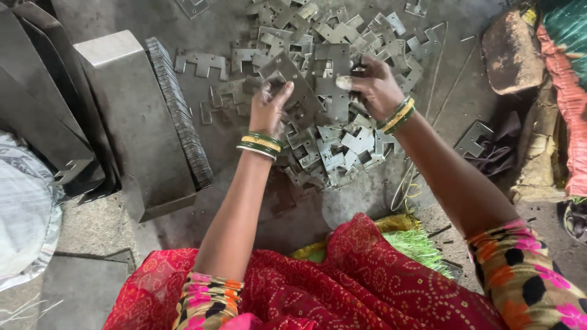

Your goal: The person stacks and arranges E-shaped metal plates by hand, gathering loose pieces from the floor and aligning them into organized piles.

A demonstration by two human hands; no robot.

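Grey concrete floor (110, 226), dusty, seen from above.

Containers: none clearly in view; a white sack (24, 208) at the left edge, contents not visible.

Loose stock: heap of flat notched metal plates (342, 146) across the upper centre of the frame, unsorted and overlapping.

Stacked stock: a tight row of plates on edge (180, 116), left of centre, leaning against a steel block (131, 122). Dark steel sheets (43, 98) at upper left.

Left hand (269, 110): fingers closed, pinching the lower end of one plate (287, 76), held tilted above the heap.

Right hand (376, 85): fingers curled, gripping plates at the top of the heap, just right of the raised one.

Other: brick (510, 52) at upper right; red cloth (342, 287) along the bottom.
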